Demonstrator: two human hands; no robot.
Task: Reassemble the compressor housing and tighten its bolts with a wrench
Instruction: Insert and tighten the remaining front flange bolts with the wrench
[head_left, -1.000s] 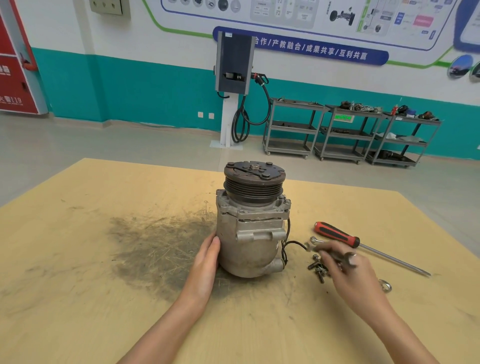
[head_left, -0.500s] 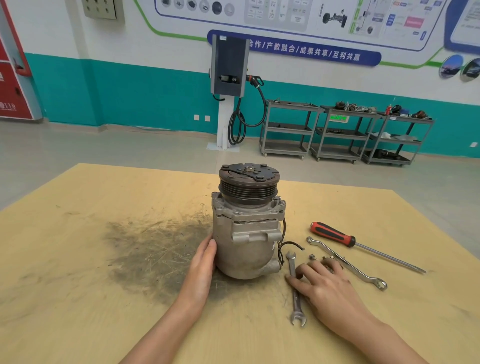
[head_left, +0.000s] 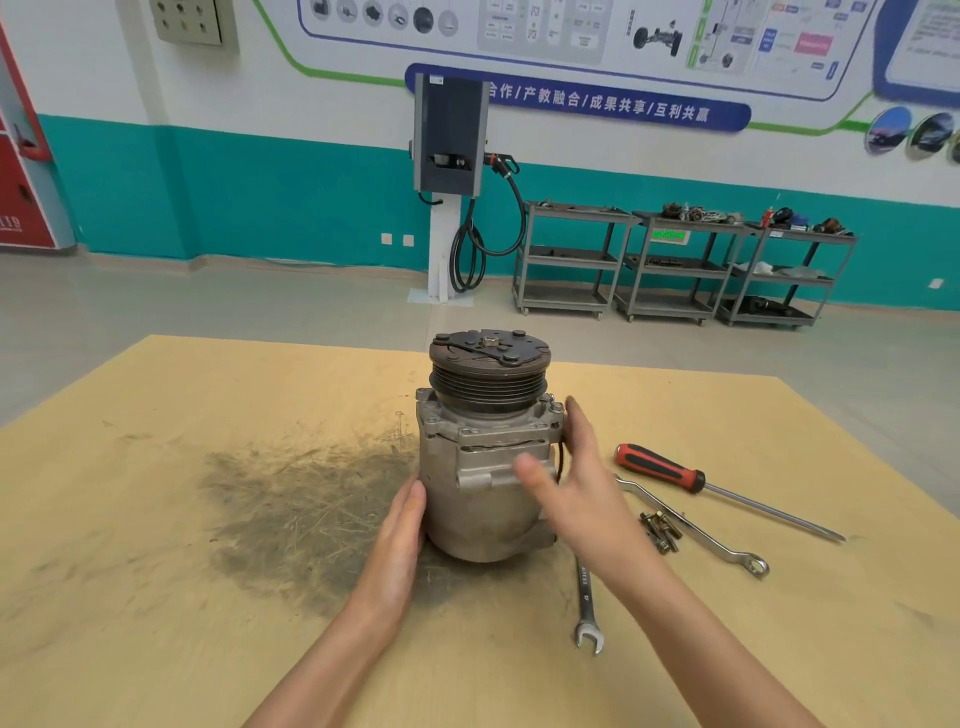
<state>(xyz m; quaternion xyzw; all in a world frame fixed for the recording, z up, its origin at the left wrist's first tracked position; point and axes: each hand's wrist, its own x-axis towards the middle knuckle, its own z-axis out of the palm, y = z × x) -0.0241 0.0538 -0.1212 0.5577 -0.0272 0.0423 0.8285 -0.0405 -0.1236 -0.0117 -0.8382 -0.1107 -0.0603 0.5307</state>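
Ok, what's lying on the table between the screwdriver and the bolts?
In the head view, the long ring wrench lies between the screwdriver and the bolts, its shank running diagonally right beside the bolts.

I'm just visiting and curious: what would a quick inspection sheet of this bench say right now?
Surface: tan wooden tabletop with a dark grimy smear.
Job's things: grey metal compressor upright, pulley on top; two steel wrenches and loose bolts lying beside it.
Clutter: red-handled screwdriver.
Grippers: left hand flat against the compressor; right hand open at its other side.
Cables: black wire on the compressor.
Surroundings: grey shelf carts, wall charger.
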